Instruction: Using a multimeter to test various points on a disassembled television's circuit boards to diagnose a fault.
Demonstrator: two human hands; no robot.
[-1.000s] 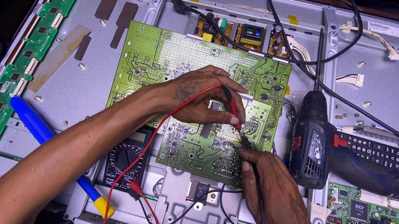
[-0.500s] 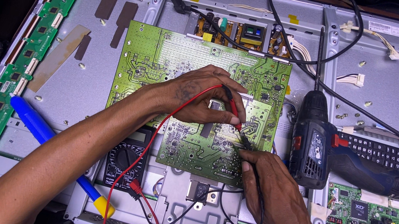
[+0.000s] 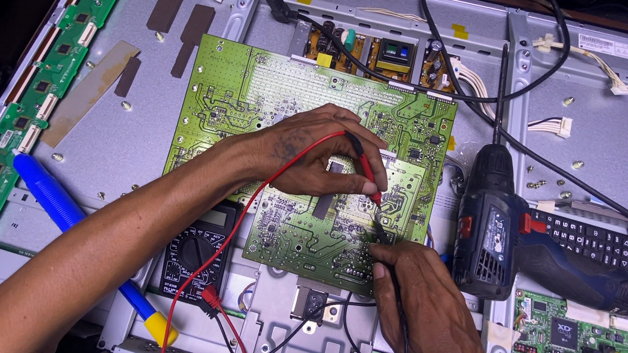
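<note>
The left forearm runs from the near left corner up toward the middle, bare to the wrist. The left hand point(image 3: 310, 151) lies palm down, knuckles raised, fingers curled and pinched together at its right end. The right forearm enters from the near right. The right hand point(image 3: 416, 298) is closed in a loose fist, its thumb and forefinger pinched and pointing far-left, just below the left fingertips.

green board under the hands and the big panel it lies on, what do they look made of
Green board: looks like rigid laminate with a glossy green coating, going by the rows of silvery solder dots and fine traces. Panel: seems to be sheet metal with a dull grey finish, going by its pressed ribs, screw bosses and soft sheen. Neither is certain from looks alone.
</note>
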